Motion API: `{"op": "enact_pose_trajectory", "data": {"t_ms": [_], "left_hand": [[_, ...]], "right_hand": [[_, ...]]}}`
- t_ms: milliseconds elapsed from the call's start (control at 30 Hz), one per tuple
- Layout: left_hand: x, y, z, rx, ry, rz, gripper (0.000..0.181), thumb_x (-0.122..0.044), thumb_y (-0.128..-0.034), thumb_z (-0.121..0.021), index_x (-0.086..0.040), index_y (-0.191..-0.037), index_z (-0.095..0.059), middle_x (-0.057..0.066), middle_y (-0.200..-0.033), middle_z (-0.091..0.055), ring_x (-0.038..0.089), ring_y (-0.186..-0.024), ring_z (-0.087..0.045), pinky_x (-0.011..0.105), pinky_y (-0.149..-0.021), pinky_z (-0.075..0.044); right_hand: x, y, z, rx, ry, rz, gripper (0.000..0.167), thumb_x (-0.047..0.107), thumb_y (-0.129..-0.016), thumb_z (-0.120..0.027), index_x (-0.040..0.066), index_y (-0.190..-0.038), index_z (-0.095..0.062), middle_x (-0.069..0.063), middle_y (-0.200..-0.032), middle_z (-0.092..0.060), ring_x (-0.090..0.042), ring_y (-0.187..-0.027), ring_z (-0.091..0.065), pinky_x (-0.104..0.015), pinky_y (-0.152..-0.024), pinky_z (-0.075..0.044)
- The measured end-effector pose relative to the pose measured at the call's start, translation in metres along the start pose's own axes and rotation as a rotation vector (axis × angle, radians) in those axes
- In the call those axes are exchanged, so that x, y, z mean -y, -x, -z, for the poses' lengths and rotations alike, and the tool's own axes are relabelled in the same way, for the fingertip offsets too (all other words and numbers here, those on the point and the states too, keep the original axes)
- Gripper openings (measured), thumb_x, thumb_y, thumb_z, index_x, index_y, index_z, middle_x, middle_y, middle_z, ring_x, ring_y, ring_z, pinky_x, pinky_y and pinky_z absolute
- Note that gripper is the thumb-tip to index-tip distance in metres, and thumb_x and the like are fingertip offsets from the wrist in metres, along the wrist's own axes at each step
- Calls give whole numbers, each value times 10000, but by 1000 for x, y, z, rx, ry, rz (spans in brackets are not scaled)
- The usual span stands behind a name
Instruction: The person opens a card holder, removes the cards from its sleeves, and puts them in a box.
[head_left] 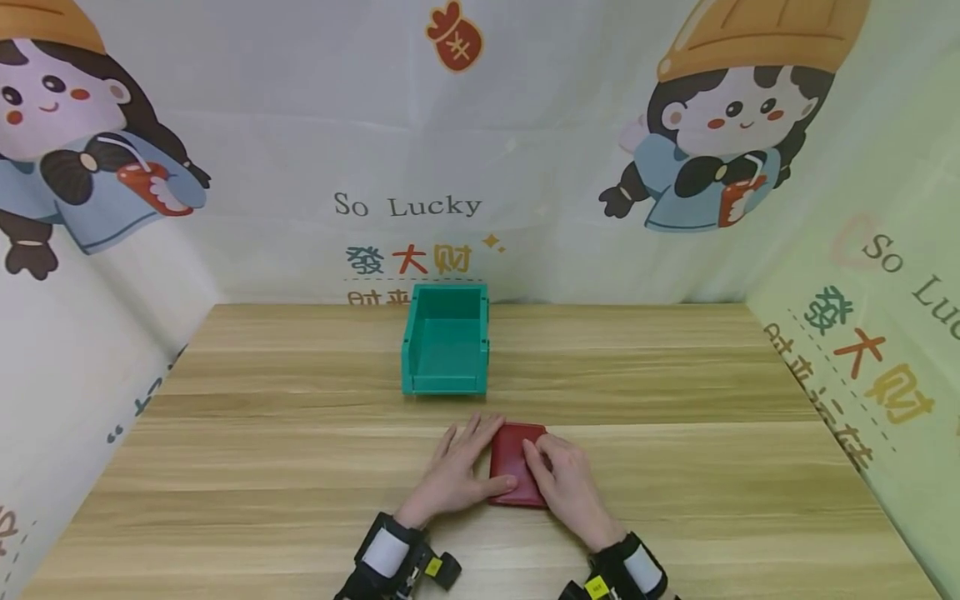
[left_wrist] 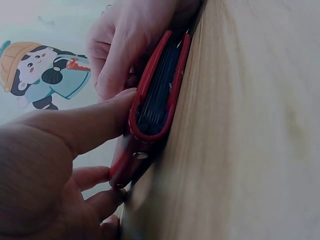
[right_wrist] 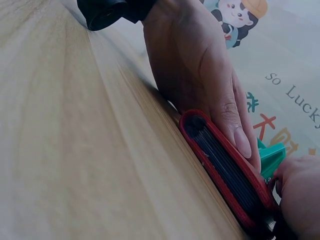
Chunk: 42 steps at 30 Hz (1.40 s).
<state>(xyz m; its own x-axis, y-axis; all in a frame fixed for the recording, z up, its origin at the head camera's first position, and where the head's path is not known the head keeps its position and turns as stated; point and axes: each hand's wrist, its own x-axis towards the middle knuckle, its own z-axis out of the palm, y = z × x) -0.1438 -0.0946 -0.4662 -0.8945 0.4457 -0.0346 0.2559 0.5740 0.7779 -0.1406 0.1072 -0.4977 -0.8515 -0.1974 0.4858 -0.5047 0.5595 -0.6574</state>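
A closed red wallet-like case [head_left: 513, 458] lies flat on the wooden table. The left hand [head_left: 457, 477] has its fingers extended along the case's left edge, the thumb pressing on its top. From the right, the right hand [head_left: 567, 485] pinches the case's edge, its fingers bent and partly hidden. In the left wrist view, dark stacked layers show between the red covers [left_wrist: 125, 164], with a metal snap on the spine. In the right wrist view, the left thumb lies flat on the upper cover [right_wrist: 235, 157], and the right hand [right_wrist: 302, 195] is at the far edge.
Behind the hands stands a teal open bin [head_left: 450, 386], near the table's back edge. It also shows partly behind the case in the right wrist view [right_wrist: 270, 159]. Printed cloth walls with cartoon figures border the wooden tabletop [head_left: 262, 467] at the back and sides.
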Motion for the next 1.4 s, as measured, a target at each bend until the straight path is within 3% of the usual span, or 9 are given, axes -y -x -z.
{"op": "enact_pose_trajectory", "data": {"t_ms": [233,367,633,1000,1400], "left_hand": [[-1,0,1,-6,15,18,868,-312,-917,-797,-12,-1608,-366,224,-1676,-360,451,-1610,-177,677,-1268,-32],[-3,1,0,-4,11,18,868,-313,-917,-798,-14,-1608,-366,225,-1675,-361,456,-1607,-182,674,-1269,-37],[-3,3,-2,2,21,19,870,-317,-914,-799,-4,-1603,-369,230,-1669,-371,465,-1603,-190,672,-1269,-39],[0,0,-1,-8,37,35,867,-316,-906,-807,-25,-1602,-380,218,-1672,-374,449,-1609,-186,665,-1274,-40],[-1,0,-1,-10,31,38,865,-315,-897,-812,-24,-1593,-388,217,-1673,-374,447,-1609,-189,657,-1277,-38]], "right_hand": [[0,0,6,44,-126,-72,351,46,-1042,-622,140,-721,-517,113,-686,-453,41,-629,-406,-172,-542,-337],[-3,2,8,25,-152,-50,340,38,-1042,-617,136,-725,-544,118,-688,-475,47,-634,-417,-173,-536,-354],[-10,5,10,-83,-185,27,352,-66,-972,-655,136,-701,-558,117,-668,-479,54,-637,-389,-157,-534,-321],[-25,6,30,-147,-20,48,434,-104,-899,-705,150,-642,-464,145,-642,-364,55,-617,-331,-137,-550,-265],[-30,10,45,-103,183,-16,459,-50,-832,-798,169,-597,-471,140,-601,-368,9,-626,-344,-210,-601,-315]]}}
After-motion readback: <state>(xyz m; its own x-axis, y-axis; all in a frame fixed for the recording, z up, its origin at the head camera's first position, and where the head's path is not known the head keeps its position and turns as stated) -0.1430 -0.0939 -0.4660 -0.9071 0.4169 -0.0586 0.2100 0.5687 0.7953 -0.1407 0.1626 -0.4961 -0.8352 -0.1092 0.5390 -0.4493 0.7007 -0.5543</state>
